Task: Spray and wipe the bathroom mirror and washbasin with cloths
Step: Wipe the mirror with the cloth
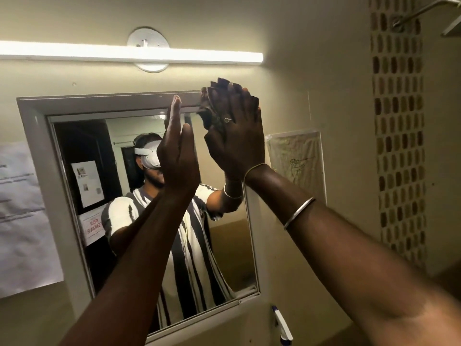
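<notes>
The framed mirror (224,245) hangs on the wall ahead and reflects a person in a striped shirt. My right hand (239,131) lies flat with straight fingers, pressing a dark cloth (209,103) against the mirror's top right corner and frame. My left hand (178,156) is raised edge-on in front of the glass, fingers straight and together, holding nothing. A white spray bottle (283,325) with a blue tip stands below the mirror's lower right corner. The washbasin is out of view.
A lit tube light (129,53) runs above the mirror. A paper notice (22,221) hangs at the left, a plastic-covered sheet (296,161) at the right. A strip of mosaic tiles (399,121) and a shower arm (424,11) are at the far right.
</notes>
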`<state>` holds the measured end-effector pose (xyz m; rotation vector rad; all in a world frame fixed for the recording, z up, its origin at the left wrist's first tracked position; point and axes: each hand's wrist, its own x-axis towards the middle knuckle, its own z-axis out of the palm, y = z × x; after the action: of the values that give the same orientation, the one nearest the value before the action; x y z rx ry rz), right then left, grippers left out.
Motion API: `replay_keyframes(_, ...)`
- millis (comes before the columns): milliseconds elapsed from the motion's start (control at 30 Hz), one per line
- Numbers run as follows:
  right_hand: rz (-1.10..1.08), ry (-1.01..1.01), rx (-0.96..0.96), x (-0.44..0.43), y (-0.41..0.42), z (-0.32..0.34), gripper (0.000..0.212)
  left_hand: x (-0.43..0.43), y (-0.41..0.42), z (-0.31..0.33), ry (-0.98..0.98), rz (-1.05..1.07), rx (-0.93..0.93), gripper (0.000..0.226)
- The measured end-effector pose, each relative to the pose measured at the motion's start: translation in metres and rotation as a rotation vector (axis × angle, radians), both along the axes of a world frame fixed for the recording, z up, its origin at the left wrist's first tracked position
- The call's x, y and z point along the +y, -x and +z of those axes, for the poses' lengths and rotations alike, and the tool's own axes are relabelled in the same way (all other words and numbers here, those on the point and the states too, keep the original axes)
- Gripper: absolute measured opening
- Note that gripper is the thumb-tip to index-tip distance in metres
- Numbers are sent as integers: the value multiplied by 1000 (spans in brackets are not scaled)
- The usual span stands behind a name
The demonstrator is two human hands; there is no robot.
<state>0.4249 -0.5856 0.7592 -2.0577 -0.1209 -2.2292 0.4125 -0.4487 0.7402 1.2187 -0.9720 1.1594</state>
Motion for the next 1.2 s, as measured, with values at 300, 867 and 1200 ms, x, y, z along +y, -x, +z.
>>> replay_keyframes(300,56,-17,50,-4,3,-44,66,3,3,-32,-77,-28,28,48)
replay_keyframes(867,87,-11,184,-4,22,-180,62,-2,9,-121,-173,-32,79,48)
replay_keyframes(1200,113,-62,257,2,34,-244,57,-8,12,-172,-215,17,104,48)
